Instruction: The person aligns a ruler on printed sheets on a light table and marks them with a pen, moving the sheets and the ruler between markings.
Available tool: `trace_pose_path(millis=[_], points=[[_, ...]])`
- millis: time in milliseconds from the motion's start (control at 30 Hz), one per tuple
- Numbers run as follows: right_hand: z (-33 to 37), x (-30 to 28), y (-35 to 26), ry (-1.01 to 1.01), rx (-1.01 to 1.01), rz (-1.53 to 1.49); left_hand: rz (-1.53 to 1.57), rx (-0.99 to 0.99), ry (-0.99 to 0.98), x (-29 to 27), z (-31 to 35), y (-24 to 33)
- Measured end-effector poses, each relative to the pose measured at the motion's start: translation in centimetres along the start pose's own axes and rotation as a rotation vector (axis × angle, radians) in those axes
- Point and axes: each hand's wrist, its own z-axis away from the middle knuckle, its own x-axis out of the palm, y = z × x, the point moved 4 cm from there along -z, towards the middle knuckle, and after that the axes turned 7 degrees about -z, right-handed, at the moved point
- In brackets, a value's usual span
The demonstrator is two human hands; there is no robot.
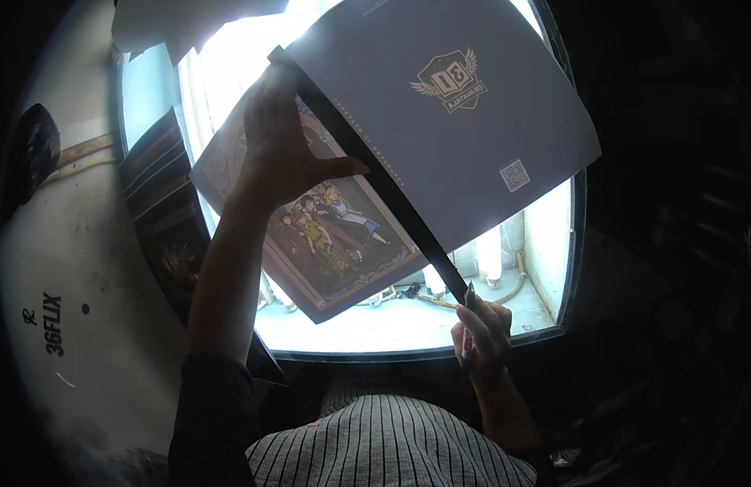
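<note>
A large printed cover sheet (505,89) lies slanted on a glowing light table. Its grey-violet part carries a winged emblem and a square code, while its other part shows a framed picture (327,227) of cartoon figures. Across the sheet runs a dark straight ruler (391,195), sticking out past the edge at both ends. My left hand (282,142) presses on the ruler and sheet, thumb and fingers stretched apart. At the ruler's near end, my right hand (487,331) is closed around a slim pen (469,333), its point upward beside the ruler.
Under the light table's glass (359,333) are bright tubes and wiring, inside a dark frame. Dark printed sheets (160,195) overlap its left edge. A pale surface (91,268) lies farther left with a dark object (36,150). Another sheet (189,20) hangs over the far edge.
</note>
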Motion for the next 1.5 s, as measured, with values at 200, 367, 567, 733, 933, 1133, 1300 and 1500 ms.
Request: trace_pose_path(millis=[200, 367, 567, 733, 933, 1133, 1300, 1500], points=[[0.3, 0.2, -0.4, 0.038, 0.071, -0.001, -0.007, 0.023, 0.043, 0.2, 0.1, 0.3], [-0.9, -0.1, -1.0, 0.025, 0.037, -0.008, 0.039, -0.062, -0.061, -1.7, -0.4, 0.9], [-10.3, 0.1, -2.0, -0.013, 0.041, -0.152, -0.117, -0.165, -0.082, -1.2, 0.9, -0.4], [-27.7, 8.2, -3.1, 0.114, -0.266, -0.296, -0.069, -0.241, -0.203, -1.2, 0.5, 0.5], [-35.5, 14.7, -3.4, 0.0, -0.397, -0.157, -0.033, -0.261, -0.162, -1.7, 1.0, 0.2], [-35.7, 14.7, -3.3, -0.04, -0.56, 0.05, 0.013, -0.237, -0.183, -1.8, 0.6, 0.5], [-27.2, 9.0, -1.9, -0.164, -0.301, -0.195, -0.03, -0.257, -0.199, -0.7, 0.7, 0.5], [-8.6, -3.2, -0.7, -0.425, 0.015, -0.02, -0.153, -0.231, -0.169, -1.0, 1.2, -0.6]])
